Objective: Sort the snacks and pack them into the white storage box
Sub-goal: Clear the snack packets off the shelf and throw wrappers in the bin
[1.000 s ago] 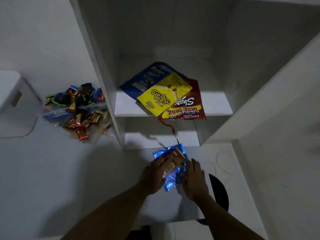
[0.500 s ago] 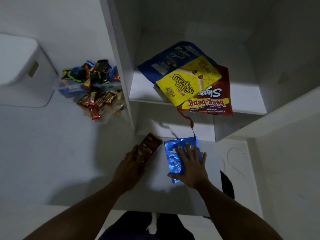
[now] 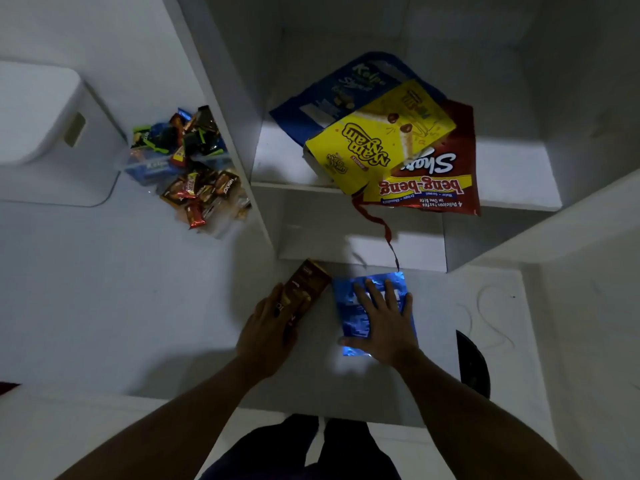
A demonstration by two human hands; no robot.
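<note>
Your left grip [image 3: 268,329] is clenched round the lower end of a brown packet [image 3: 308,285], just left of the frame's centre. The packet slants up and to the right from your fingers; you cannot tell whether it touches the tabletop [image 3: 104,289]. Your right grip [image 3: 384,320] is released, its fingers straight and spread, pressing flat on a blue foil wrapper [image 3: 343,306]. The wrapper lies on the tabletop at centre frame, just beside the packet.

The white storage box [image 3: 41,133] stands at the upper left of the frame, well apart from both grips, with a slot handle in its side. A heap of small snacks [image 3: 188,164] lies just to its right.

On the shelf [image 3: 277,161] in the upper middle, three big bags overlap: a blue bag [image 3: 332,95] underneath, a red bag [image 3: 446,174] to the right and a yellow bag [image 3: 377,136] on top. A torn red strip [image 3: 379,223] dangles from the bags down towards the foil wrapper. A dark round thing [image 3: 472,365] sits right of your right forearm.
</note>
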